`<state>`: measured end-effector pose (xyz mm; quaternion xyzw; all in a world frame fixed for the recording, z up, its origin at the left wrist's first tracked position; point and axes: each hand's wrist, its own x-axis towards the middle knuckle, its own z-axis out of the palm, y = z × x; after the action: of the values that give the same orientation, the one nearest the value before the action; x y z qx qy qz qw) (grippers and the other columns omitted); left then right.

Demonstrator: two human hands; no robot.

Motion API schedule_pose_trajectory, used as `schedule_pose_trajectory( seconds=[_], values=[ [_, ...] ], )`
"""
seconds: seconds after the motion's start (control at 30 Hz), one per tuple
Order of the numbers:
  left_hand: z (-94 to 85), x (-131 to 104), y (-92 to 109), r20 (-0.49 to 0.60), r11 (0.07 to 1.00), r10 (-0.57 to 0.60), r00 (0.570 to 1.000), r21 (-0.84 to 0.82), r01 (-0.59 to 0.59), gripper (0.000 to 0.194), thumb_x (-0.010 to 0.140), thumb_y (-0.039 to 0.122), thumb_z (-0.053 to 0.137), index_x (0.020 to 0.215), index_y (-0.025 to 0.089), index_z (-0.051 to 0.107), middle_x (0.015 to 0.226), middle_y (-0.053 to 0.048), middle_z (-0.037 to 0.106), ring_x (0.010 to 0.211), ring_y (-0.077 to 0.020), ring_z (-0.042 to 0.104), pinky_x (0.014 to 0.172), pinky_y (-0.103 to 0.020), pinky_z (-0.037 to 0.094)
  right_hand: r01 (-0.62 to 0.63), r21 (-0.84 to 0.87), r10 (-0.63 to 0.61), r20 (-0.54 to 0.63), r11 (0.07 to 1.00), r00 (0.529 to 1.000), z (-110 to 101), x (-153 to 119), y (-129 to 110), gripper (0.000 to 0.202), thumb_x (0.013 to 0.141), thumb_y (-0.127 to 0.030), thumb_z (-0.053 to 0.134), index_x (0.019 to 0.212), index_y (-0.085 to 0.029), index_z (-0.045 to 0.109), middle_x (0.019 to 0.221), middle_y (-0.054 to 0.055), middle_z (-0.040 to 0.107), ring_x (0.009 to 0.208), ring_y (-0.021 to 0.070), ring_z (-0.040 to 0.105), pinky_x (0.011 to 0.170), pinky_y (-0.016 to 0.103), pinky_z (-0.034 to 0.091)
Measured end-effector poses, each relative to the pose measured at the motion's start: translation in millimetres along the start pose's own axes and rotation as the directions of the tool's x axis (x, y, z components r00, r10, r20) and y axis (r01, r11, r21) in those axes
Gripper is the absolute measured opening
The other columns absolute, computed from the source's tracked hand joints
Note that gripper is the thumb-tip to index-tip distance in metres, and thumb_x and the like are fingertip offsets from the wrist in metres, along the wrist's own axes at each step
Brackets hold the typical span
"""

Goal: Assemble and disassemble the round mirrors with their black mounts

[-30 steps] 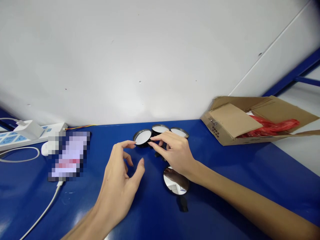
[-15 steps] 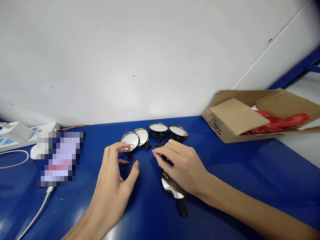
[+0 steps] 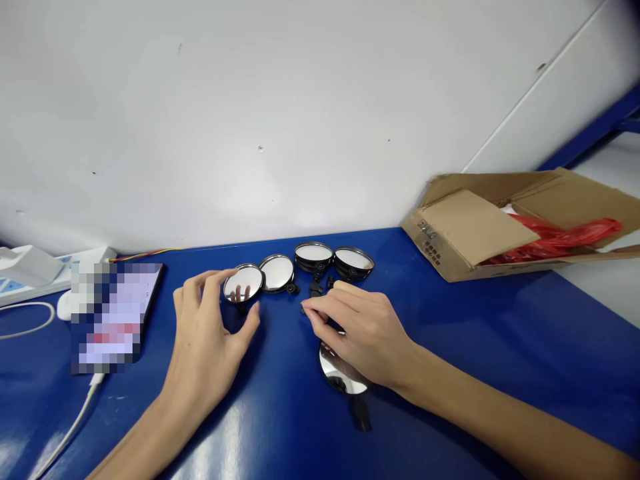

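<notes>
My left hand [image 3: 213, 333] is open, thumb and fingers apart. Its index fingertip meets the left rim of a small round mirror [image 3: 244, 283] with a black frame; whether it presses on it I cannot tell. Overlapping that one is a second round mirror [image 3: 277, 273]. My right hand [image 3: 357, 330] is closed in a pinch; a bit of something dark shows by its fingertips, too small to name. Partly under this hand lies another round mirror [image 3: 340, 372] with a black stem [image 3: 361, 413] toward me. Behind stand two more mirror groups, centre [image 3: 313, 252] and right [image 3: 354, 258], with black mounts [image 3: 317, 288].
An opened cardboard box [image 3: 445, 250] with a red plastic bag [image 3: 555, 237] stands at the right against the wall [image 3: 280, 100]. To the left are a phone [image 3: 117, 313] on a white cable [image 3: 75, 423] and a power strip [image 3: 85, 260]. All rest on a blue table [image 3: 280, 433].
My left hand has moved left, and the leftmost mirror has slid left, overlapping its neighbour less. My right hand stays pinched in nearly the same place. The view has shifted slightly.
</notes>
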<state>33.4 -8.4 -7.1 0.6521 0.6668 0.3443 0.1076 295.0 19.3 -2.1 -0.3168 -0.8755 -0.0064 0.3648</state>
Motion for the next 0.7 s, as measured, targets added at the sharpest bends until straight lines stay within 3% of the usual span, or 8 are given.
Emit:
schedule_pose_trajectory(
  seconds=[0.1,0.2,0.3,0.47,0.5,0.57,0.63,0.7],
  values=[
    [1.8,12.4,-9.5,0.037,0.999,0.033,0.999,-0.004,-0.033,0.078,0.094,0.057,0.075,0.160,0.019,0.060,0.161,-0.021,0.060,0.152,-0.0470,0.049,0.128,-0.070,0.040,0.019,-0.004,-0.019,0.002,1.000,1.000,0.5,-0.2,0.4,0.019,0.113,-0.011,0.063,0.101,-0.016,0.078,0.078,-0.001,0.070,0.069,0.0149,0.054,0.063,0.034,0.041],
    [3.6,22.6,-18.9,0.099,0.999,0.024,0.995,-0.043,-0.020,0.073,0.094,0.054,0.075,0.158,0.022,0.062,0.153,-0.018,0.071,0.147,-0.0461,0.059,0.124,-0.071,0.043,0.034,-0.011,-0.034,0.010,0.999,0.999,-0.3,-0.1,-0.7,0.021,0.113,-0.011,0.063,0.099,-0.016,0.078,0.076,-0.001,0.069,0.068,0.0149,0.053,0.062,0.035,0.038],
    [2.9,28.4,-23.7,0.092,0.994,-0.010,0.996,-0.104,0.019,0.072,0.089,0.052,0.082,0.152,0.022,0.065,0.145,-0.016,0.077,0.139,-0.0447,0.067,0.120,-0.068,0.049,0.047,-0.015,-0.047,0.009,0.999,0.999,-1.2,0.5,-2.4,0.022,0.113,-0.011,0.063,0.098,-0.016,0.078,0.076,-0.001,0.069,0.068,0.0149,0.053,0.063,0.034,0.039],
    [-6.9,24.3,-5.1,0.058,0.943,-0.125,0.990,-0.304,0.137,0.077,0.089,0.057,0.090,0.155,0.026,0.064,0.144,-0.013,0.078,0.131,-0.0369,0.076,0.119,-0.060,0.057,0.131,-0.021,-0.132,-0.017,0.991,0.991,-2.7,3.4,-6.4,0.014,0.113,-0.013,0.067,0.109,-0.015,0.080,0.077,-0.001,0.069,0.069,0.0147,0.058,0.064,0.033,0.044],
    [-10.1,21.6,3.3,0.104,0.905,-0.134,0.986,-0.392,0.164,0.081,0.087,0.059,0.093,0.156,0.027,0.064,0.144,-0.012,0.079,0.130,-0.0352,0.078,0.117,-0.056,0.060,0.163,-0.030,-0.164,-0.016,0.986,0.986,-3.3,4.3,-7.8,0.011,0.112,-0.014,0.068,0.113,-0.014,0.079,0.079,-0.001,0.070,0.070,0.0148,0.059,0.063,0.033,0.045],
    [-17.1,15.2,22.4,0.301,0.657,-0.205,0.931,-0.663,0.359,0.090,0.077,0.047,0.104,0.156,0.028,0.066,0.143,-0.012,0.080,0.137,-0.0379,0.076,0.120,-0.056,0.059,0.225,-0.044,-0.226,-0.011,0.973,0.974,-5.2,6.0,-11.5,0.013,0.113,-0.019,0.071,0.121,-0.012,0.078,0.083,0.000,0.072,0.072,0.0153,0.062,0.062,0.033,0.047],
    [-23.9,8.8,40.2,0.448,0.478,-0.228,0.865,-0.722,0.500,0.087,0.076,0.037,0.106,0.154,0.029,0.070,0.143,-0.011,0.080,0.139,-0.0380,0.074,0.118,-0.052,0.059,0.268,-0.039,-0.269,-0.022,0.963,0.963,-8.0,7.3,-16.3,0.015,0.112,-0.021,0.072,0.123,-0.011,0.077,0.085,0.002,0.074,0.073,0.0160,0.064,0.062,0.032,0.049],
    [-29.2,3.8,52.3,0.545,0.380,-0.207,0.813,-0.721,0.580,0.085,0.078,0.034,0.104,0.156,0.034,0.070,0.138,-0.010,0.080,0.134,-0.0362,0.076,0.111,-0.049,0.062,0.294,-0.033,-0.295,-0.058,0.955,0.954,-11.8,7.6,-21.7,0.015,0.111,-0.014,0.070,0.123,-0.009,0.076,0.087,0.003,0.075,0.074,0.0170,0.065,0.065,0.032,0.052]
  ],
)
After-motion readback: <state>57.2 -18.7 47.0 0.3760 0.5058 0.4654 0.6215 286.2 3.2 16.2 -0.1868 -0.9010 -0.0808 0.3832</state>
